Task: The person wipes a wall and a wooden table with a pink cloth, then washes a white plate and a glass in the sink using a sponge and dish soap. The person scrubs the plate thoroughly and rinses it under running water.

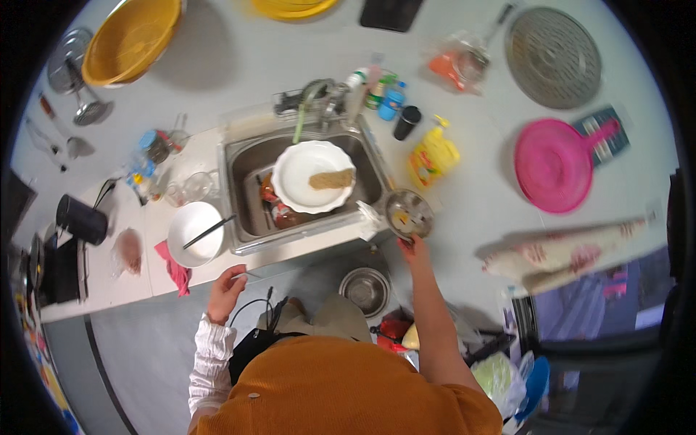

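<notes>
My right hand grips the near rim of a small round metal bowl, held at the right end of the sink. Bits of yellow and pale scraps lie inside it. My left hand is raised in front of the counter edge, thumb and fingers close together. Something thin shows at its fingertips, too blurred to name. Nearest to it is a white bowl with dark chopsticks across it. In the stainless-steel sink a scalloped white dish holds a tan sponge or loofah piece.
A crumpled white cloth or tissue lies at the sink's right front corner. Behind the sink stands a faucet. A yellow pump bottle is to the right. Below, a metal basin rests on the floor. A pink rag overhangs the counter.
</notes>
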`<move>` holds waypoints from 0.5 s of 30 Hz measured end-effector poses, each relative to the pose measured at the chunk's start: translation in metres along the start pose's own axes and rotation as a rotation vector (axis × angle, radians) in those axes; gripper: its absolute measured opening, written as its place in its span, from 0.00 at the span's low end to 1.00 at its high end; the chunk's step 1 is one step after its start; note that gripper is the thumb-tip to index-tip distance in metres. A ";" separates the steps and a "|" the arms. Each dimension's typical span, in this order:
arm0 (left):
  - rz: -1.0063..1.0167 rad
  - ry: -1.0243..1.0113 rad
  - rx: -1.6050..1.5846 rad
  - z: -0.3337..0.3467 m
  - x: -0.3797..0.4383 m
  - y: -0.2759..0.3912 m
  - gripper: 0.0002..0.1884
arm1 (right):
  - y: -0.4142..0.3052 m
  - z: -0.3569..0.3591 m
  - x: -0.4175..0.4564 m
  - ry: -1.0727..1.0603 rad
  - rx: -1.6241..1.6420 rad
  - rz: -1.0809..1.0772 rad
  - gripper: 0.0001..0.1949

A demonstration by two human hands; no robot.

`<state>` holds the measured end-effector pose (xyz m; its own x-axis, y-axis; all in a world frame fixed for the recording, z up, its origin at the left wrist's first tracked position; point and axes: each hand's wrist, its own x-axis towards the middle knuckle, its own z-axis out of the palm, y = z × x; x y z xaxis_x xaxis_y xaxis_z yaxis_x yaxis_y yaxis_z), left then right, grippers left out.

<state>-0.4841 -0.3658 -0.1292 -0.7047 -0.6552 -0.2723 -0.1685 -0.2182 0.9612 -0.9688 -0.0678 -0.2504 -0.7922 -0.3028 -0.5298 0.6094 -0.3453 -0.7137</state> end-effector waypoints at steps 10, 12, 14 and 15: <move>-0.189 0.382 -0.083 -0.001 0.014 -0.002 0.20 | -0.018 0.017 0.027 -0.177 0.023 0.319 0.30; -0.219 0.477 -0.118 0.001 0.018 -0.012 0.21 | -0.026 0.011 0.033 -0.208 -0.097 0.344 0.30; -0.213 0.530 -0.124 0.003 0.026 -0.013 0.21 | -0.033 0.005 0.039 -0.116 -0.188 0.310 0.29; -0.213 0.554 -0.130 0.006 0.031 -0.015 0.21 | -0.039 0.001 0.043 -0.120 -0.201 0.338 0.30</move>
<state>-0.5073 -0.3786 -0.1521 -0.1950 -0.8589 -0.4736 -0.1561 -0.4496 0.8795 -1.0271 -0.0685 -0.2446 -0.5318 -0.4746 -0.7014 0.8067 -0.0319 -0.5901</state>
